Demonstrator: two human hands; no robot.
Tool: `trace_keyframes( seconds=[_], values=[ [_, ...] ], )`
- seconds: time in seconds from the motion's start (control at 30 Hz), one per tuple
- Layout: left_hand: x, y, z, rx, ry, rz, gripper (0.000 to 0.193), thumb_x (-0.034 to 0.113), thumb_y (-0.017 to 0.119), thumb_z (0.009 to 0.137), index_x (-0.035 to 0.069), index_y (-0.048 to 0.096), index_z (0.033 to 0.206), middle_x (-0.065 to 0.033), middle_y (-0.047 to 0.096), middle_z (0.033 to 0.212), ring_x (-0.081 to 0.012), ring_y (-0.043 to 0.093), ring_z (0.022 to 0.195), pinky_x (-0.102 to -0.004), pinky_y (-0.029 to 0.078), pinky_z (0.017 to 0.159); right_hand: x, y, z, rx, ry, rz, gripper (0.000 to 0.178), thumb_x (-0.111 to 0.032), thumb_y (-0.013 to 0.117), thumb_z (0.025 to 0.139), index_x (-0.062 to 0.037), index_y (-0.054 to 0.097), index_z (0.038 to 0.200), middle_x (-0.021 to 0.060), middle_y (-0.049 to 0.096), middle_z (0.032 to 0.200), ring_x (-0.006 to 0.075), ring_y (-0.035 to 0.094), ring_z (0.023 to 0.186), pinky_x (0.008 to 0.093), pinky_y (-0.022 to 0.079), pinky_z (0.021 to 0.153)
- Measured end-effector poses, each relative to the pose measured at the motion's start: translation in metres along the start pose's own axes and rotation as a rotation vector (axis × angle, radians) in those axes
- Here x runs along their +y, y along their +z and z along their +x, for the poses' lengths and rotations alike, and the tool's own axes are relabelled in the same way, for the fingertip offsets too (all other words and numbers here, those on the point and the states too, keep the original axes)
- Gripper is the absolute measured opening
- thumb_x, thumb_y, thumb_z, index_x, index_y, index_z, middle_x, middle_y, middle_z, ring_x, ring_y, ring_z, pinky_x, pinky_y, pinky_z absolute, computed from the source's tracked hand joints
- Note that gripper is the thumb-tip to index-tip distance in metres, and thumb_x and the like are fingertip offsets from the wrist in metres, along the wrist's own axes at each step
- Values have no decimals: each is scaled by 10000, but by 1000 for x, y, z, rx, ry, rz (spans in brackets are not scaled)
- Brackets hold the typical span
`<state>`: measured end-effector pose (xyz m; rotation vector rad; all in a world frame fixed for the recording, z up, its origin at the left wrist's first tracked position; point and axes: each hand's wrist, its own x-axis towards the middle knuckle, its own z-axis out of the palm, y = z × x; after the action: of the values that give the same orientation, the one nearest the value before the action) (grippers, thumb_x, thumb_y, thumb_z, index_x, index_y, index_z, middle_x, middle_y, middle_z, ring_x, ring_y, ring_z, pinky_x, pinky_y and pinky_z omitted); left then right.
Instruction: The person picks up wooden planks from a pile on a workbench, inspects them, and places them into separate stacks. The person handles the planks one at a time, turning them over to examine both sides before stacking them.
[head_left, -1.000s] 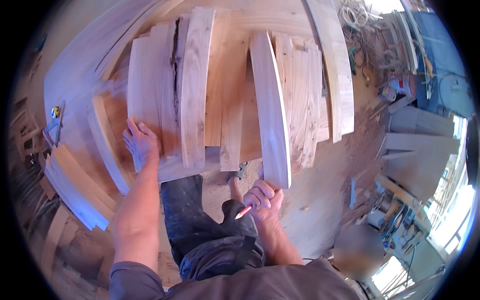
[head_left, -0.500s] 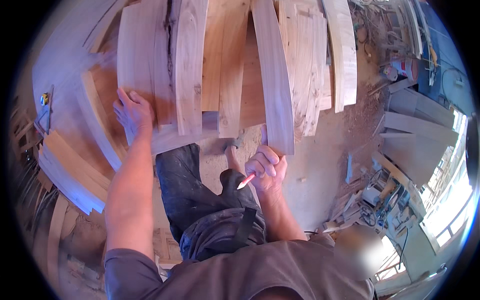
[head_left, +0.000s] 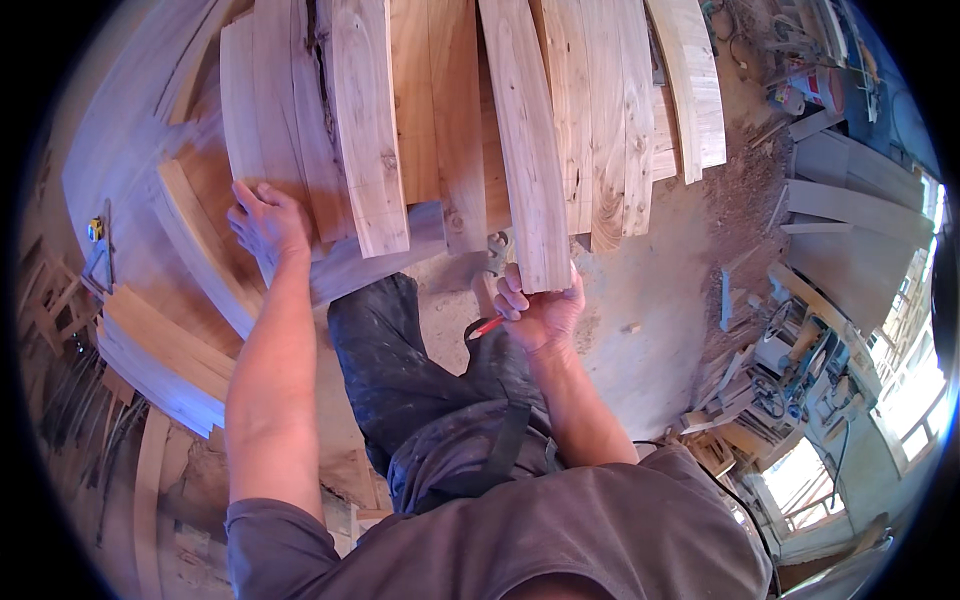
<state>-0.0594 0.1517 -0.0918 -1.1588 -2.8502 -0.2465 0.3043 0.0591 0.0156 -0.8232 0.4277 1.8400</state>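
Note:
Several long wooden boards lie side by side in front of me. My left hand (head_left: pixel 272 220) is closed at the near left edge of a wide pale board (head_left: pixel 262 110), its fingertips at the edge. My right hand (head_left: pixel 543 312) grips the near end of a long narrow plank (head_left: pixel 530 160) from below, with the plank's end face showing. The same hand also holds a red pencil (head_left: pixel 487 328), which sticks out to the left between its fingers. Part of the right palm and some fingers are hidden under the plank.
At the left, a yellow tape measure (head_left: pixel 96 229) and a metal square (head_left: pixel 97 268) lie on a large panel. Stacked curved boards (head_left: pixel 165 355) stand nearer me. Sheet offcuts (head_left: pixel 855 200), a bucket (head_left: pixel 826 90) and scrap wood (head_left: pixel 720 390) lie along the right, by bright windows.
The plank's near end has shifted left and its end face now shows. My right hand has moved up with it, and the pencil points lower left less steeply. My left hand stays at the board's edge.

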Motion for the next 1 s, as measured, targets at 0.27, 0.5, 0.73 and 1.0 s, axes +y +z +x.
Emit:
trace_keyframes(
  seconds=[0.27, 0.5, 0.73, 1.0],
  values=[
    [0, -7, 0, -11, 6, 34, 507, 309, 534, 1013, 66, 494, 1456, -234, 552, 1203, -403, 560, 1107, -505, 452, 911, 1, -6, 3, 36, -2, 6, 667, -591, 603, 900, -14, 621, 1233, 160, 609, 859, 248, 518, 662, 329, 416, 518],
    [6, -11, -2, -42, -3, 28, 513, 292, 535, 1010, 57, 478, 1463, -225, 548, 1215, -399, 558, 1104, -503, 450, 919, 4, -7, -2, -24, -46, 35, 618, -518, 682, 855, -22, 632, 1221, 195, 638, 950, 284, 543, 717, 329, 407, 500],
    [1, -15, -1, -12, 4, -16, 512, 290, 528, 1011, 52, 473, 1460, -221, 537, 1225, -394, 539, 1121, -510, 441, 930, -1, -12, -32, 78, -208, -263, 725, -376, 769, 734, 14, 567, 1312, 127, 678, 1041, 249, 634, 792, 330, 480, 568],
    [6, -37, -2, -154, 1, -137, 600, 366, 556, 980, 72, 436, 1489, -257, 514, 1307, -426, 482, 1238, -551, 394, 1025, 47, -17, -124, 36, -309, -290, 808, -259, 752, 713, -3, 499, 1436, 91, 688, 1142, 225, 671, 879, 353, 557, 708]
  ],
)
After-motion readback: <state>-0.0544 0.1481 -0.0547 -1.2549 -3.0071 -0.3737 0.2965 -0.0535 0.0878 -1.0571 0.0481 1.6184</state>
